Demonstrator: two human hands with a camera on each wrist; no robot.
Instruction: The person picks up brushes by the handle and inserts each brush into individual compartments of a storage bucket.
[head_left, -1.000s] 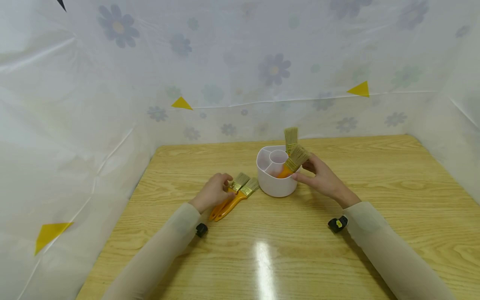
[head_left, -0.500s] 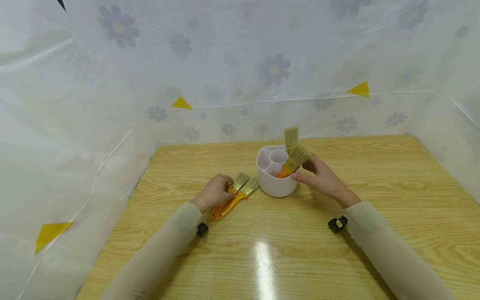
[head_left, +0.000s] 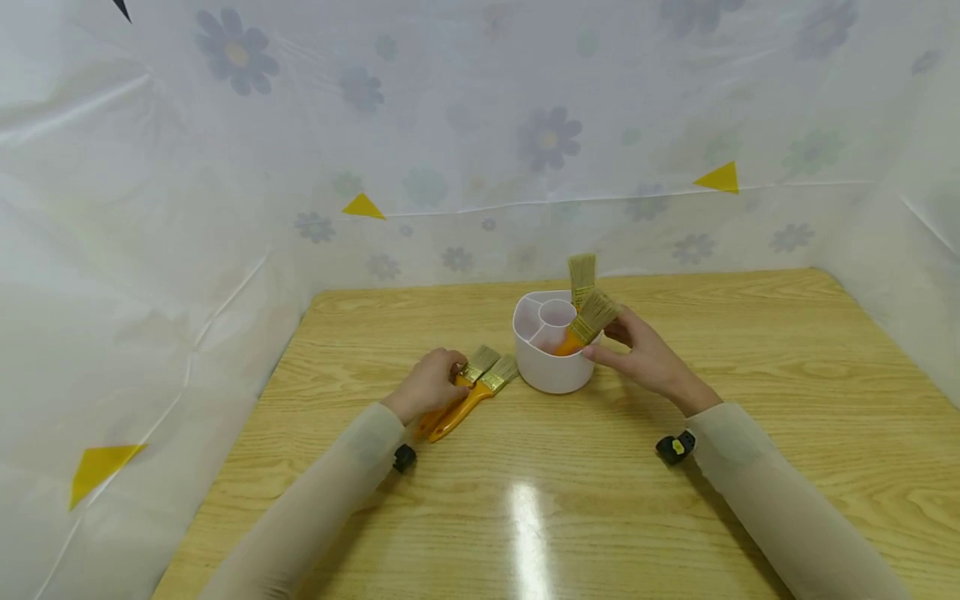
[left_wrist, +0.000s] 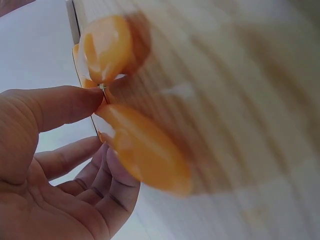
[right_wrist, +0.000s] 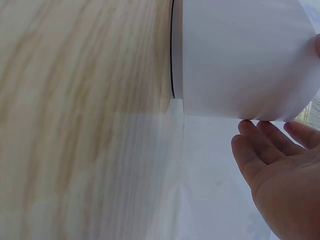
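My left hand (head_left: pixel 426 386) pinches the left one of two flat paintbrushes lying side by side, a brush (head_left: pixel 480 362) with an orange handle, gold ferrule and pale bristles. Close alongside lies the second paintbrush (head_left: pixel 474 403). In the left wrist view the thumb and fingers meet at an orange handle (left_wrist: pixel 150 155). A white divided holder (head_left: pixel 551 373) stands behind and to the right. My right hand (head_left: pixel 651 360) holds its right side, thumb at the front, and fingertips touch the wall in the right wrist view. Two more paintbrushes lean inside, a nearer one (head_left: pixel 597 315) and a farther one (head_left: pixel 582 275).
The wood-grain table (head_left: pixel 675 533) runs back to a white flowered sheet (head_left: pixel 480 150). More sheeting (head_left: pixel 97 333) rises along the left side. Yellow triangles (head_left: pixel 364 207) are stuck to the sheets. A black wrist device (head_left: pixel 676 448) sits by the right cuff.
The left brush's handle end has shifted slightly to the left beneath my left hand. The right hand and the holder stay where they were.
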